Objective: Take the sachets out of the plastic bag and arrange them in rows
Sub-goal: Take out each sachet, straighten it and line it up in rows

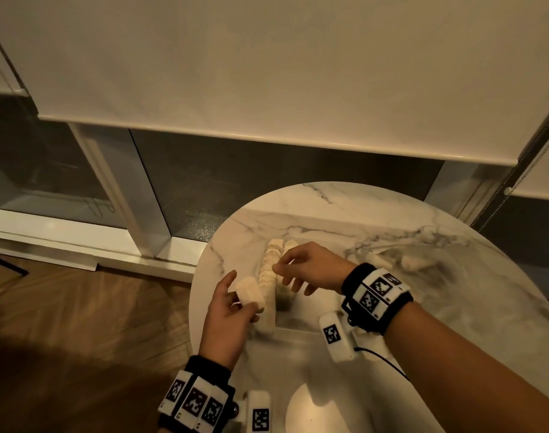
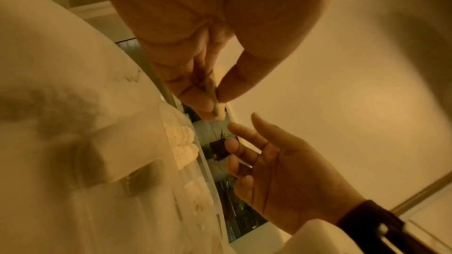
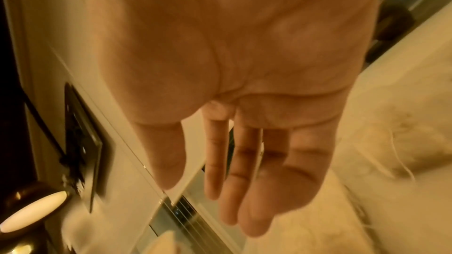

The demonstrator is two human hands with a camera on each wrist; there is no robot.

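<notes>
On the left, my left hand point(image 1: 227, 310) pinched one sachet point(image 1: 249, 293) between thumb and fingers, just off the near-left end of the rows point(image 1: 271, 276); the left wrist view showed that pinch edge-on. The held sachet's long axis ran roughly from near-right to far-left, its far end tilted up and away from me, not yet lined up with anything. Next to it, two rows lay on the table point(image 1: 376, 214), running away from me toward the window, sachets overlapping along the line; I could not count them. My right hand point(image 1: 310, 270) hovered over the right-hand row with fingers loose and spread, holding nothing; the right wrist view confirmed a bare palm. Further right lay the bag point(image 1: 429, 267), crumpled, with a couple of pale sachets showing in or beside it; I could not tell which. My judgement: well along but unfinished, with the held sachet to place and the bag's remainder to pull out.
</notes>
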